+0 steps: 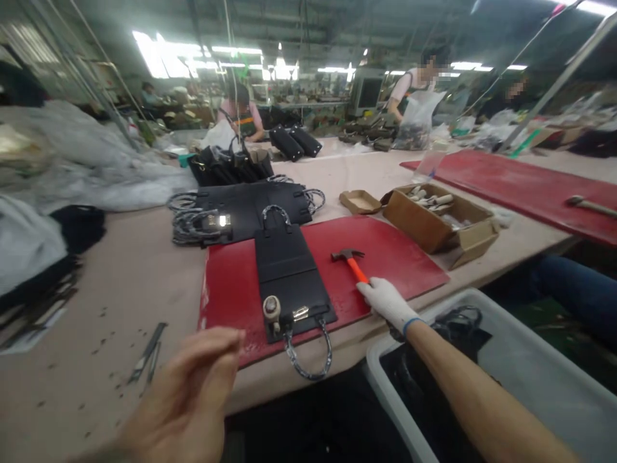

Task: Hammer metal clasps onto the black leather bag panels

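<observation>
My right hand (385, 301), in a white glove with a blue cuff, grips the orange handle of a claw hammer (349, 256). The hammer's head lies over the red board (231, 270). Flat on that board is a black bag panel (289, 260) with a patterned wrapped handle at each end and a gold-coloured metal fitting (300, 314) near its front edge. A small round cream-coloured object (271, 308) sits beside the fitting; its kind is unclear. My bare left hand (193, 386), smeared by motion, hangs left of the panel with its fingers stretched out, holding nothing.
Stacked bag panels (255, 199) lie behind the board. A cardboard box (429, 218) of pale pieces stands right, near a second red board (525, 186). A grey tub (530, 373) sits by the table edge. Slim metal tools (147, 354) lie left. Several people work beyond.
</observation>
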Demonstrator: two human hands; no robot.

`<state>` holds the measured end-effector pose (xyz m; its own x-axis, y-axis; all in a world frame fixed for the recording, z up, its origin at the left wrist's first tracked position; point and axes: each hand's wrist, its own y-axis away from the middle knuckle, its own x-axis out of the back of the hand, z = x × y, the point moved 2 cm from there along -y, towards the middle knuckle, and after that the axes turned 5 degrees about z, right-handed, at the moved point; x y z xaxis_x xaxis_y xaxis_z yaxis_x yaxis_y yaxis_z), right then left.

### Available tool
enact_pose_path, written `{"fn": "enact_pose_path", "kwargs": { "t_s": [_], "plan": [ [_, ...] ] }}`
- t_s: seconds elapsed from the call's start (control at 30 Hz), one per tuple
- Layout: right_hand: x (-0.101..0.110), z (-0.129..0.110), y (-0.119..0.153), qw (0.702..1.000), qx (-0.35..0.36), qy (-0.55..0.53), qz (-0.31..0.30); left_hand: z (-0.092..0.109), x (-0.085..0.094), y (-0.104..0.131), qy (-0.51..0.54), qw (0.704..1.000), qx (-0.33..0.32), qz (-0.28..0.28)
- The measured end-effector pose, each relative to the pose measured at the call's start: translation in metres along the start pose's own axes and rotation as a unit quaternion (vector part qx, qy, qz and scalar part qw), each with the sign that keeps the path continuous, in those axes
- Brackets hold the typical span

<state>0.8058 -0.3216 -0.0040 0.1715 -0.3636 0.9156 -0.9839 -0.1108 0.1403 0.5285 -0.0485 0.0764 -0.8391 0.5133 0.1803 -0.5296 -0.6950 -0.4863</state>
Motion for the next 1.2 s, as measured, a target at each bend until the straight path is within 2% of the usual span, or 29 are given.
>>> {"fn": "enact_pose_path", "kwargs": {
  "t_s": [0.07, 0.17, 0.23, 0.3, 0.37, 0.47, 0.6, 0.77, 0.9, 1.03, 1.2],
  "plan": [
    [0.009, -0.001, -0.002, 0.999, 0.021, 0.024, 0.044, -0.029, -0.017, -0.009, -0.05, 0.997, 0.056, -0.033],
    [0.012, -0.008, 0.001, 0.99, 0.074, 0.051, 0.106, -0.074, -0.048, -0.019, -0.083, 0.984, 0.106, -0.12],
    [0.004, -0.018, 0.008, 0.982, 0.14, 0.048, 0.117, -0.093, -0.065, -0.021, -0.07, 0.975, 0.112, -0.179],
    [-0.011, -0.028, 0.019, 0.97, 0.218, 0.029, 0.102, -0.103, -0.077, -0.02, -0.049, 0.963, 0.117, -0.239],
    [-0.028, -0.036, 0.03, 0.955, 0.286, 0.007, 0.079, -0.107, -0.084, -0.018, -0.042, 0.952, 0.122, -0.276],
    [-0.047, -0.039, 0.04, 0.939, 0.339, -0.011, 0.06, -0.108, -0.087, -0.018, -0.047, 0.951, 0.128, -0.279],
    [-0.056, -0.036, 0.041, 0.933, 0.356, -0.022, 0.056, -0.109, -0.087, -0.019, -0.041, 0.955, 0.134, -0.263],
    [-0.055, -0.034, 0.037, 0.931, 0.357, -0.038, 0.058, -0.112, -0.085, -0.015, -0.013, 0.967, 0.141, -0.211],
    [-0.056, -0.035, 0.036, 0.936, 0.344, -0.051, 0.05, -0.118, -0.079, -0.01, -0.005, 0.97, 0.144, -0.196],
    [-0.058, -0.036, 0.036, 0.94, 0.333, -0.055, 0.052, -0.119, -0.071, -0.009, -0.014, 0.975, 0.087, -0.204],
    [-0.06, -0.035, 0.037, 0.942, 0.327, -0.058, 0.053, -0.114, -0.066, -0.007, -0.027, 0.968, -0.036, -0.247]
  ]
}}
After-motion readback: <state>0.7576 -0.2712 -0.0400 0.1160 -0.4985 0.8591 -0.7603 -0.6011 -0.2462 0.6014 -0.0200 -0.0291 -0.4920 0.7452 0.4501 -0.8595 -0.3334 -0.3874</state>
